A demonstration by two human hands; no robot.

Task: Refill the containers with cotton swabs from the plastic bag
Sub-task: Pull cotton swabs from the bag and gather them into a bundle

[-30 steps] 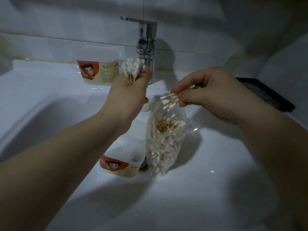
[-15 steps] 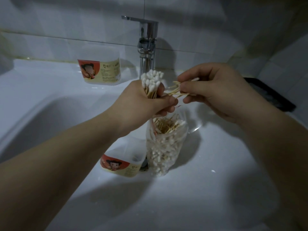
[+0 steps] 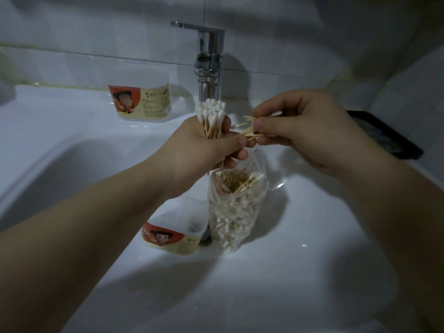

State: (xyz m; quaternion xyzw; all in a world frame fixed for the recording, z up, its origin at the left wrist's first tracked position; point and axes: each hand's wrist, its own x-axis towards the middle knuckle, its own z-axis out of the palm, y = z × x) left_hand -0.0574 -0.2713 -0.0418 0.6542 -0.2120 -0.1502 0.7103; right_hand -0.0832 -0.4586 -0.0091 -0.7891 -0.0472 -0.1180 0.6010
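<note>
a white glazed sink [image 3: 300, 272] fills the view, its smooth basin curving down from a flat ledge, with dim light and soft shadows across it. behind it, at twelve o'clock, rises a tiled wall [image 3: 96, 32] of pale glossy squares, and a chrome tap [image 3: 209, 58] with a flat square lever stands on the ledge. at three o'clock a dark flat object [image 3: 384, 138] lies on the ledge; what it is cannot be told.

the plastic bag [image 3: 234, 219] stands upright in the basin at six o'clock from the hands. it is clear, crinkled film with its mouth open, packed with white-tipped swabs on pale wooden sticks. just beside it at nine o'clock is the near container [image 3: 175, 234], a translucent rounded tub with a red and cream cartoon label. the rear container [image 3: 141, 99], of the same kind, sits on the ledge at eleven o'clock, left of the tap.

above the bag's mouth the left hand [image 3: 204, 150] is curled round a bundle of cotton swabs [image 3: 211, 116], held upright with the fluffy tips on top. at its three o'clock the right hand [image 3: 305, 131] pinches a few swabs [image 3: 247, 131] between thumb and fingers. they lie roughly level, their ends reaching the left hand's fingertips.
</note>
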